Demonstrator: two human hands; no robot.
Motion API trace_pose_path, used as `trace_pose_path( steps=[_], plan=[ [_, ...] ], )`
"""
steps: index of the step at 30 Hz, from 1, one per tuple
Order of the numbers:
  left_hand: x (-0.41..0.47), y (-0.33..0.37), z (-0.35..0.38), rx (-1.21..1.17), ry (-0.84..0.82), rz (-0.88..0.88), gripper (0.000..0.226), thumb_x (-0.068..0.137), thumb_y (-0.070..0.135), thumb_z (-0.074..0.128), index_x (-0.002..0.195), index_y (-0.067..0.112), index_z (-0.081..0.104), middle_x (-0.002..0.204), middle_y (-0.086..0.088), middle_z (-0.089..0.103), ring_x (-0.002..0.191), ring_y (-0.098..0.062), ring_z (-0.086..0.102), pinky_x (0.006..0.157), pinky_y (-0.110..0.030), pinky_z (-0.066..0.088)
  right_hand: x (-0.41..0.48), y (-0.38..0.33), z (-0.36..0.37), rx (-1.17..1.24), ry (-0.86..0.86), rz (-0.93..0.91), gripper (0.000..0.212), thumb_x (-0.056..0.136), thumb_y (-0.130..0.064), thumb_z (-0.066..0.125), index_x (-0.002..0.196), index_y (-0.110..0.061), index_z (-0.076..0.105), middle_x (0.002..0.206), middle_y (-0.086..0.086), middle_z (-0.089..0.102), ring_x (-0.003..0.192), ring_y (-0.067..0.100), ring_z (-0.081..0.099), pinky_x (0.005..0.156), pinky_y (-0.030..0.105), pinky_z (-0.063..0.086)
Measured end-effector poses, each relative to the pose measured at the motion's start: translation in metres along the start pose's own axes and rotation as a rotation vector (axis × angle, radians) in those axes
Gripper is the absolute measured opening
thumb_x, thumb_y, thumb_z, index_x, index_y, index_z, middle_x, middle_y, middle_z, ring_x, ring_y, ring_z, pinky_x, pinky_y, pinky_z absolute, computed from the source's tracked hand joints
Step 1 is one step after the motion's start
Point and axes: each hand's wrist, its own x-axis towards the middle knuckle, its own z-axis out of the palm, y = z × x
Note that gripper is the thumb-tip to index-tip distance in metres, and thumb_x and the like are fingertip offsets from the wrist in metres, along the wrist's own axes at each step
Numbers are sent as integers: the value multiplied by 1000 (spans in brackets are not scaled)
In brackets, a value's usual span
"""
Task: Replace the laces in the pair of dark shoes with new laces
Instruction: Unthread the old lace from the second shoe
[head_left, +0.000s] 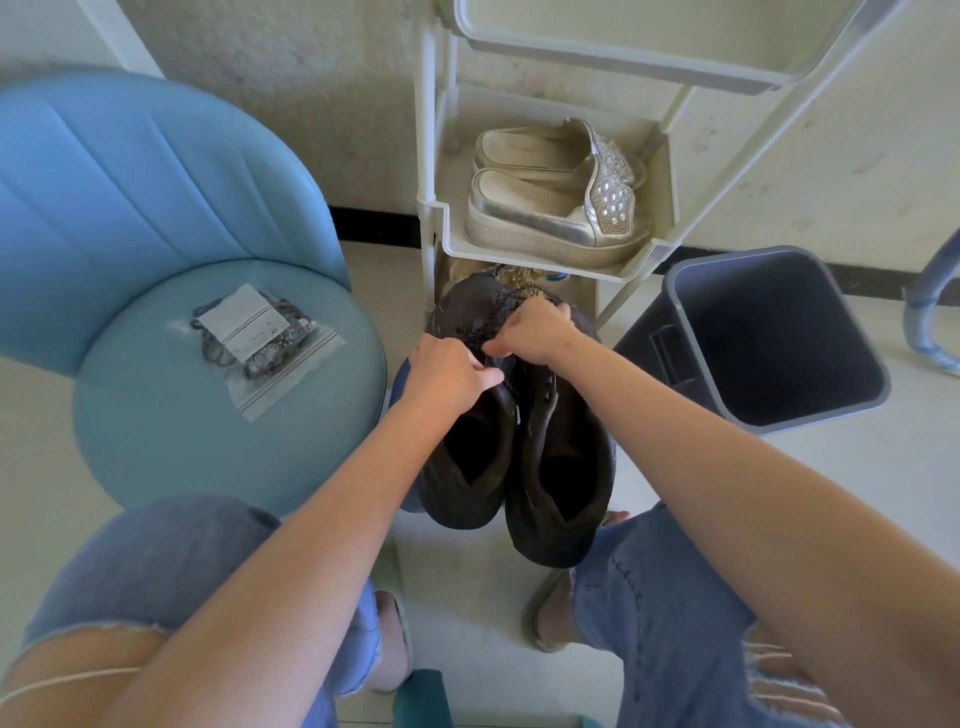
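**Head view.** The pair of dark shoes sits side by side, toes pointing away from the person, between the knees and just in front of the shoe rack. What carries the shoes from below is hidden.

The left hand and right hand meet over the lacing of the shoe on the left. Each grip is closed, with fingertips pinching the old lace, though the knuckles hide the exact contact points.

The bag of new laces lies on the seat of the blue chair, well apart from the shoes. A grey waste bin stands open on the right.

**Judged stage:** the old lace is being unthreaded and the new laces are untouched.

**Risks:**
- Neither hand appears to steady the shoe bodies, so a hard tug on a lace snagged in an eyelet could tip or drop the neighbouring shoe.
- A frayed lace tip may jam in an eyelet.
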Motion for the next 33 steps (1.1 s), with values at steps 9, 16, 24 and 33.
trace_pose_path(
  steps=[9,16,24,33],
  plan=[
    [3,1,1,-20,-14,-29,32,90,40,59,110,16,69,136,-18,43,133,-25,31,108,-39,33,9,2,-10,750,519,178,22,99,-20,46,80,-11,51,124,12,45,102,27,49,91,38,43],
    [1,0,-1,-44,-8,-8,30,89,37,60,108,15,70,133,-19,47,132,-27,30,109,-38,30,-7,-2,-10,-42,-161,-4,48,86,-54,59,80,-7,65,69,0,50,80,22,49,88,36,36],
    [1,0,-1,-4,-24,-26,31,91,36,59,111,14,68,137,-18,42,130,-28,36,108,-38,32,10,4,-11,471,308,99,19,94,-22,55,94,-7,67,112,17,62,117,33,51,98,41,45],
    [15,-13,0,-112,138,53,19,94,25,56,105,10,59,111,-9,56,103,-25,54,87,-35,42,4,23,-33,71,64,68,27,98,-25,49,80,-4,52,82,1,55,61,21,54,58,30,50]
  ],
)
